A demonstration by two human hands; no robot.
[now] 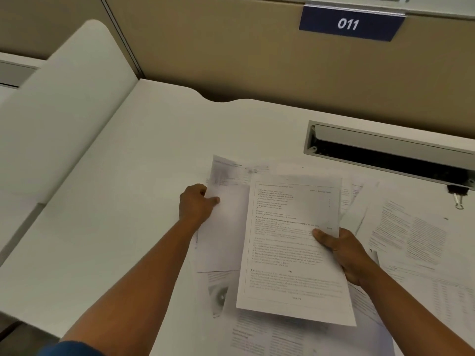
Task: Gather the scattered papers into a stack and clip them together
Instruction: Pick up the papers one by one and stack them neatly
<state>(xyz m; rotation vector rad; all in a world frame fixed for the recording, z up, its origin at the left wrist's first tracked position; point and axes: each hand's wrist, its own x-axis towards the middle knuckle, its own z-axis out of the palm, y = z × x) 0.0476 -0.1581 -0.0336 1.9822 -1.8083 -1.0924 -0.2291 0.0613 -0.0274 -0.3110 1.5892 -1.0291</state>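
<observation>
My right hand (pixel 344 255) holds a printed sheet (pixel 290 242) by its right edge, thumb on top, lifted a little over the desk. My left hand (pixel 196 201) pinches the left edge of another sheet (pixel 226 227) that lies partly under the printed one. More printed papers (pixel 411 235) lie scattered to the right and others (pixel 270 337) lie below near the front. A black binder clip (pixel 457 194) with silver handles sits at the far right, beside the desk's slot.
The white desk (pixel 128 201) has a white side panel (pixel 64 104) on the left and a tan partition (pixel 257 60) behind, bearing a blue label "011" (pixel 349 23). An open cable slot (pixel 390 155) runs along the back right of the desk.
</observation>
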